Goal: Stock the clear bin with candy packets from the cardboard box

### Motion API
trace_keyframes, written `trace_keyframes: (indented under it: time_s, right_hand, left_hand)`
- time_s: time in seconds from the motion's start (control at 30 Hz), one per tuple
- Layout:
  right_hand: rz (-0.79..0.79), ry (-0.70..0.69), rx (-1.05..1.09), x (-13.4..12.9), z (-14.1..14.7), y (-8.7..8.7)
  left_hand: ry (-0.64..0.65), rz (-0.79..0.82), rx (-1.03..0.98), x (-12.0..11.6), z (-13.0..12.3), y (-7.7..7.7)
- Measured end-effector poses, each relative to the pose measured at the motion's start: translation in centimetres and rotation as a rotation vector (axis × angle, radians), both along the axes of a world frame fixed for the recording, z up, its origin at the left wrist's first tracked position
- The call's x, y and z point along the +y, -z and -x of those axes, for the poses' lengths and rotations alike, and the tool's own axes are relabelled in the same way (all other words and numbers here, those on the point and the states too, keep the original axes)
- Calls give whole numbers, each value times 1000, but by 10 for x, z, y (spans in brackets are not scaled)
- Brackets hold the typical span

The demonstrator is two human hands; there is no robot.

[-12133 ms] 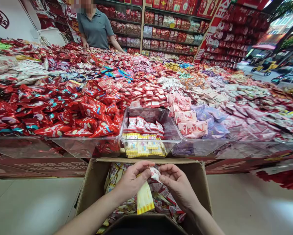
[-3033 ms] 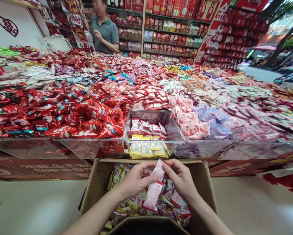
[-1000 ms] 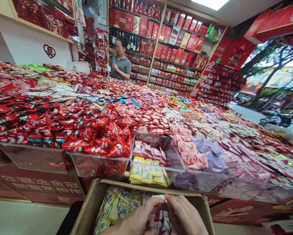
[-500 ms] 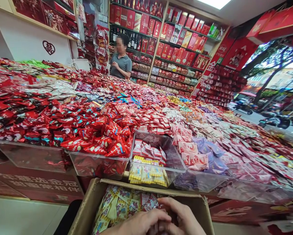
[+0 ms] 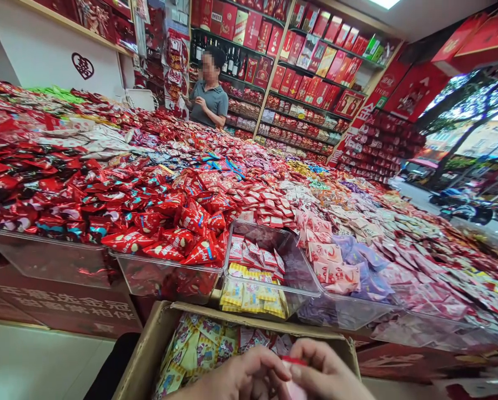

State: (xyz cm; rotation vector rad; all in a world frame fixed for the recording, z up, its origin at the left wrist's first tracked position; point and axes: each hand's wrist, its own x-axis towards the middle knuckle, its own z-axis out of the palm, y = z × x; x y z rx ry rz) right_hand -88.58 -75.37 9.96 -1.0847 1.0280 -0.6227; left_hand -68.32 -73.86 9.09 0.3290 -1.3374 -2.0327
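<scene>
Low in the head view, my left hand (image 5: 244, 375) and my right hand (image 5: 326, 369) meet over an open cardboard box (image 5: 142, 355). A small red and pink candy packet (image 5: 294, 361) is pinched between them, with my right thumb on its red edge. The fingers of my left hand are curled against its other side and partly hide it. Inside the box lie yellow candy packets (image 5: 201, 347), plus some red and white packets (image 5: 252, 338) behind my fingers.
Just beyond the box stands a clear plastic bin (image 5: 301, 280) holding yellow and red-white packets. Bins of red packets (image 5: 169, 239) and pink packets (image 5: 336, 275) flank it. A person (image 5: 209, 94) stands across the candy display, before shelves of red boxes (image 5: 298, 83).
My hands have shifted slightly right and apart, and the red and pink packet now shows between the fingers. The view has tilted slightly; the person across the display remains standing.
</scene>
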Motion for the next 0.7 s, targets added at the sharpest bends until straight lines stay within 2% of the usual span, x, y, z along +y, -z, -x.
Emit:
trace_keyframes:
  time_s: [0.07,0.13,0.2,0.23,0.33,0.4,0.47,0.57,0.7]
  right_hand:
    - [186,79,169,-14,7,-41]
    - [490,90,330,-40,9,-78]
    - [820,82,518,-74,1,-98]
    - [961,68,631,-93,-7,-101]
    - [1246,-96,1019,-145,-38,-88]
    - [1296,-208,1212,-169,-58,-71]
    - [1278,-271,1319,-183,-71,-53]
    - [1208,-358,1374,-190,-76,-35]
    - [1135,-477,1374,-191,-70,-30]
  left_hand:
    - [-128,-7,6,-1,-5,-9]
    - [-222,4,5,-3,-8,-14]
    - [-254,18,-19,-5,-9,-14]
    - [-249,29,-43,-6,-9,-13]
    - [-204,64,-107,-7,-7,-7]
    - [-177,80,-138,-8,-5,-3]
    - [-170,82,-160,-10,-5,0]
    - [-151,52,-161,-13,-4,6]
    - [-94,-18,-130,-17,-2,19]
